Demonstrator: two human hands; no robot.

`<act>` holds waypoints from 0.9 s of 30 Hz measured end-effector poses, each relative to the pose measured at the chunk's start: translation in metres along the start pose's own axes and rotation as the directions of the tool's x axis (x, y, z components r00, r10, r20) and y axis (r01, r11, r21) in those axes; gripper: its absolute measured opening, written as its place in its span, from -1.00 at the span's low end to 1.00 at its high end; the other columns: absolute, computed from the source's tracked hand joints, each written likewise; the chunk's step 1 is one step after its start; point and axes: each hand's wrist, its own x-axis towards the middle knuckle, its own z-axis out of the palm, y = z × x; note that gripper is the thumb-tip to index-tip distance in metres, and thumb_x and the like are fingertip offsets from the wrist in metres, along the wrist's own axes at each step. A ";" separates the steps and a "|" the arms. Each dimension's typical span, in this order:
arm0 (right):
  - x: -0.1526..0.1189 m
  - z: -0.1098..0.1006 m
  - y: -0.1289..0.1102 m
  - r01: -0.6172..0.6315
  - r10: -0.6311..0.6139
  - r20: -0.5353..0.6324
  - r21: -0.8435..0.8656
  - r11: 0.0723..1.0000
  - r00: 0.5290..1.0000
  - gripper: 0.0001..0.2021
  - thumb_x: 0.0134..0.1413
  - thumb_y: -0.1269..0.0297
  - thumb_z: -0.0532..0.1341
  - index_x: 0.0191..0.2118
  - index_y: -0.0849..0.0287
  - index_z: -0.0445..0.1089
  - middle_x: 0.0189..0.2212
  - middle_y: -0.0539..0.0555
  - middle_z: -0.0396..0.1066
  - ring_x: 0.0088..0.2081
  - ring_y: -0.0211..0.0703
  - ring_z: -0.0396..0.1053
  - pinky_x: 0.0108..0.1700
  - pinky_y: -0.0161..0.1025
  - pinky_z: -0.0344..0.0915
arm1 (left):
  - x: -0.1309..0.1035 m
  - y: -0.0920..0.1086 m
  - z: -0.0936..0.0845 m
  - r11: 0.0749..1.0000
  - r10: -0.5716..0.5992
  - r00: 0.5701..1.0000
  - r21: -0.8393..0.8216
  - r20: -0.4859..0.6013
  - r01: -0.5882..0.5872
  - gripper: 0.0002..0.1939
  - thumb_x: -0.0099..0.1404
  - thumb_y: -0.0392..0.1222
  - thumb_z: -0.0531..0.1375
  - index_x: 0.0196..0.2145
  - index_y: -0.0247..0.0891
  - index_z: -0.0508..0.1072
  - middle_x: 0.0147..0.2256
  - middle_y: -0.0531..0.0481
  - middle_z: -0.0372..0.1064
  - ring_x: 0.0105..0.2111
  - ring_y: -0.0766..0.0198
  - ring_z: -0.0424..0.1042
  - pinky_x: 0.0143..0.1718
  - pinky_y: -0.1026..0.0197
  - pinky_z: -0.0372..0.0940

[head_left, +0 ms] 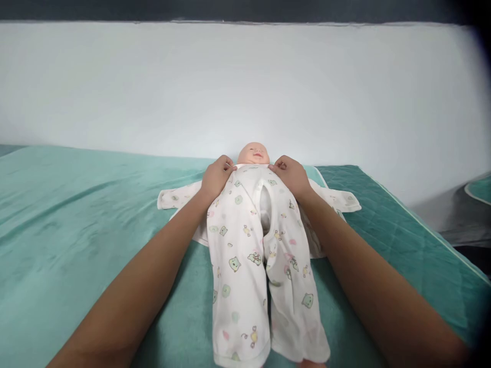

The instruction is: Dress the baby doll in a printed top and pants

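Observation:
A baby doll (253,153) lies on its back, its head against the wall side. White baby pants (241,255) printed with green bears cover its front, waistband up by the chin and legs stretched toward me. A split shows at the crotch, with white cloth inside. My left hand (218,176) pinches the waistband at its left corner, and my right hand (290,176) pinches the right corner. Beneath lies a matching long-sleeved top (180,196), sleeves spread out to both sides. A bit of the doll's foot (311,364) peeks out under the right pant leg.
A green plush blanket (95,214) with soft folds spreads under the doll and far to the left. A darker quilted mattress cover (387,235) shows at the right, its piped edge running toward me. The white wall (230,87) rises right behind the doll's head.

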 end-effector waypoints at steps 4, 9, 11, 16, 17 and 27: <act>-0.012 -0.002 0.001 0.080 -0.089 0.040 0.181 0.980 0.995 -0.83 0.11 0.18 0.19 -0.21 0.03 0.48 -0.27 -0.01 0.55 -0.21 -0.11 0.43 -0.13 -0.18 0.25 | -0.014 -0.002 -0.004 0.983 0.182 0.981 -0.038 0.065 -0.180 -0.70 0.34 -0.14 0.07 -0.07 -0.10 0.53 -0.09 0.02 0.53 -0.07 0.17 0.45 -0.02 0.16 0.25; -0.027 -0.012 -0.002 0.140 -0.166 0.137 0.182 0.973 0.977 -0.69 0.24 0.11 0.08 -0.11 0.02 0.53 -0.05 0.03 0.54 0.00 -0.02 0.42 0.06 -0.07 0.25 | -0.028 -0.004 -0.010 0.948 0.305 0.944 0.057 0.121 -0.314 -0.60 0.37 -0.18 0.01 0.07 -0.07 0.49 0.02 -0.02 0.46 0.00 0.15 0.42 0.06 0.14 0.26; -0.034 -0.015 -0.003 0.157 -0.184 0.138 0.183 0.970 0.973 -0.66 0.27 0.12 0.05 -0.04 0.01 0.52 -0.01 0.04 0.52 0.03 -0.01 0.41 0.10 -0.05 0.25 | -0.032 -0.006 -0.011 0.934 0.330 0.935 0.100 0.131 -0.344 -0.58 0.36 -0.20 0.01 0.10 -0.06 0.47 0.04 -0.02 0.45 0.02 0.15 0.41 0.08 0.12 0.26; -0.056 -0.020 0.005 0.231 -0.248 0.086 0.169 0.958 0.965 -0.64 0.28 0.17 0.02 0.04 -0.02 0.48 0.09 0.03 0.45 0.12 -0.02 0.35 0.18 -0.03 0.21 | -0.044 -0.013 -0.013 0.897 0.348 0.930 0.245 0.120 -0.368 -0.56 0.37 -0.23 0.02 0.15 -0.12 0.42 0.15 -0.07 0.38 0.14 0.09 0.31 0.21 0.00 0.16; -0.061 -0.020 0.007 0.240 -0.252 0.064 0.160 0.958 0.966 -0.65 0.27 0.19 0.02 0.03 0.00 0.48 0.10 0.04 0.44 0.13 -0.02 0.34 0.19 -0.02 0.20 | -0.048 -0.015 -0.014 0.887 0.351 0.929 0.276 0.116 -0.369 -0.56 0.38 -0.22 0.02 0.16 -0.14 0.40 0.18 -0.08 0.34 0.17 0.08 0.27 0.24 -0.02 0.14; -0.102 -0.032 0.008 0.028 -0.014 -0.090 0.148 0.989 0.996 -0.82 0.07 0.26 0.17 -0.20 0.11 0.44 -0.25 0.08 0.50 -0.23 -0.09 0.42 -0.16 -0.15 0.33 | -0.097 -0.026 -0.035 0.812 0.426 0.894 0.378 0.140 -0.445 -0.55 0.30 -0.14 0.18 0.14 -0.20 0.38 0.28 -0.15 0.11 0.32 -0.06 -0.09 0.30 -0.10 0.05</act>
